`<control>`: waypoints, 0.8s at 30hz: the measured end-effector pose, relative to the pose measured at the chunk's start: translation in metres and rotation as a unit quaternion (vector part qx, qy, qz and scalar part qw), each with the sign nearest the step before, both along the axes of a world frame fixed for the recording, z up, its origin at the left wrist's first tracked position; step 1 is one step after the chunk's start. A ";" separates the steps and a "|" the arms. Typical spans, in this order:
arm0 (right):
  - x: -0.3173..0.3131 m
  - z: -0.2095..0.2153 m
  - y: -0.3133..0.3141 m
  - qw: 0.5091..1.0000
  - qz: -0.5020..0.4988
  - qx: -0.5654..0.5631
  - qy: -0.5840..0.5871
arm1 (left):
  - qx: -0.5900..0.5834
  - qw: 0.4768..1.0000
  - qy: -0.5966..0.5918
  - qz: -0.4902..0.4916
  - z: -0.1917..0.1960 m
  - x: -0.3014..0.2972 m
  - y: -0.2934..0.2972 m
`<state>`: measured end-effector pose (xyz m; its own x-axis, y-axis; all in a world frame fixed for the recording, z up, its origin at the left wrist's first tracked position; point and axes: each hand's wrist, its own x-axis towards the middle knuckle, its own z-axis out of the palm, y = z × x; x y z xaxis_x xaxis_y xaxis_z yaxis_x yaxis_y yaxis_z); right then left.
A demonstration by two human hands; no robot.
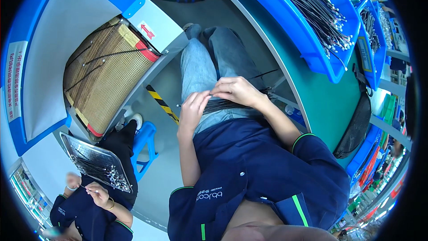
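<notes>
1. Hands meet over your lap: your left hand (192, 107) has its grip closed on the near end of a bundle of thin black cables (227, 104).
2. Your right hand (236, 90) pinches the same bundle from above, touching the left.
3. Right of you runs the green bench (321, 103).
4. Farther off, its blue bin (307, 45) holds more black cables.
5. Far left, the mesh conveyor (107, 71) carries a few cables.

A bundle of thin cables (225, 104) lies across the lap, conveyor belt (104, 74) left (cables on it), table (321, 98) right.
</notes>
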<state>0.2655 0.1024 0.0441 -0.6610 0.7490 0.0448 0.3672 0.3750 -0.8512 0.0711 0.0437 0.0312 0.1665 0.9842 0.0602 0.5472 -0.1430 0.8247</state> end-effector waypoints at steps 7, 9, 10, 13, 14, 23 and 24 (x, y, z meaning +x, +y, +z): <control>0.002 -0.001 0.001 0.999 0.001 -0.052 0.014 | 0.015 1.000 -0.020 0.015 -0.001 0.001 -0.002; 0.005 0.001 0.002 0.999 0.002 -0.054 0.011 | 0.037 0.999 -0.015 0.019 -0.002 -0.002 -0.001; 0.007 0.000 0.003 0.999 0.003 -0.049 0.004 | 0.048 0.998 -0.013 0.023 -0.002 -0.003 -0.002; 0.009 0.000 0.005 0.999 0.005 -0.035 -0.006 | 0.064 0.998 -0.003 0.029 -0.002 -0.001 -0.002; 0.007 0.001 0.004 1.000 0.006 -0.031 -0.004 | 0.065 0.998 -0.005 0.028 -0.001 0.000 -0.001; 0.011 0.001 0.010 1.000 0.017 -0.012 0.007 | 0.042 0.999 0.001 0.018 0.002 -0.015 0.001; 0.016 0.000 0.013 1.000 0.015 0.008 0.012 | 0.029 0.999 -0.005 0.030 0.000 -0.020 -0.001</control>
<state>0.2812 0.1152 0.0442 -0.6818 0.7279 0.0724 0.3354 0.3991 -0.8533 0.0513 0.0429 0.0310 0.1061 0.9873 0.1183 0.5480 -0.1574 0.8215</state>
